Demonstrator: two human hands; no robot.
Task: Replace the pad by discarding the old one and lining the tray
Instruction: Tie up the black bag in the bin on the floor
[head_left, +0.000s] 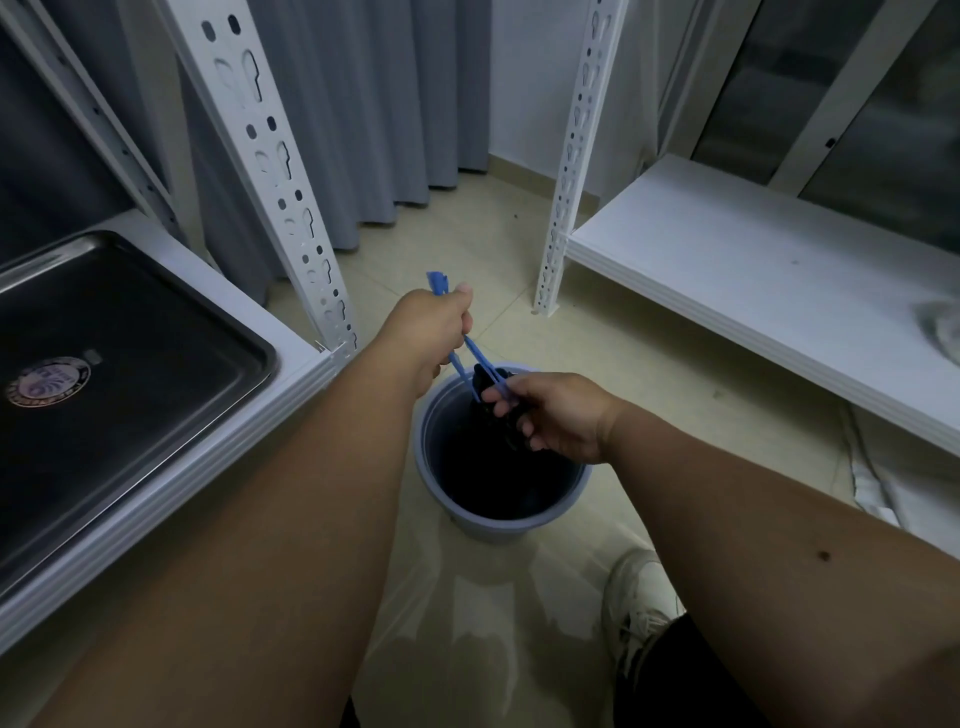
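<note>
My left hand (431, 332) is closed around the upper end of a pair of blue plastic tongs (467, 353), which slant down to the right. Their tips pinch a dark, crumpled old pad (487, 382) over the open grey-blue bucket (498, 525) on the floor. My right hand (553, 415) meets the tong tips, its fingers curled on the dark pad just above the bucket's mouth. The bucket's inside is dark, and I cannot make out its contents. The steel tray (156, 312) lies on the white shelf at the left, bare except for a round sticker.
White slotted shelf posts (291, 171) (569, 171) stand left and right of the bucket. A low white shelf board (753, 280) runs along the right. Grey curtains (374, 104) hang behind. My white shoe (636, 597) rests on the tile floor near the bucket.
</note>
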